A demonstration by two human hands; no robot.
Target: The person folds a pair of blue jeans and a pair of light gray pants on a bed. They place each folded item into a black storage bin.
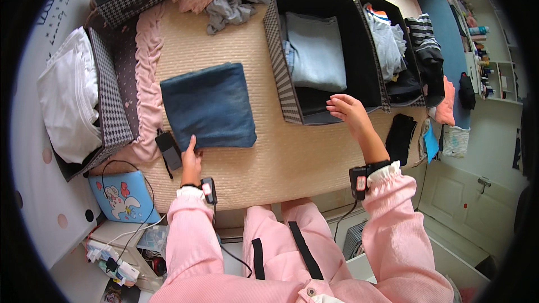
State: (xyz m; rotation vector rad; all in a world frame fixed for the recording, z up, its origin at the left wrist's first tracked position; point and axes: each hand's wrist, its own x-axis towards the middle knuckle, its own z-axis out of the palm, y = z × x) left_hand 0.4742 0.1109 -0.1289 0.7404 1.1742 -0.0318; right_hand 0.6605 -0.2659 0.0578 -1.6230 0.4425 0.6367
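A folded piece of dark blue denim (208,107) lies flat on the bed before me. My left hand (192,160) grips its near left edge, thumb on top, with the other fingers partly hidden. Empty and loosely curved, my right hand (348,111) hovers at the front edge of a houndstooth fabric storage box (283,84). Inside that box, folded light blue denim (318,52) rests towards the left, beside bare black lining. A narrower box (405,101) adjoins it on the right and contains a grey garment (385,48).
White clothes (69,96) fill a houndstooth box (113,103) at the left. Next to the denim lies a dark device (169,151). Crumpled clothes (229,8) are heaped at the back, near another box (134,2). Black fabric (401,138) lies at the bed's right edge. Cables hang from both wrists.
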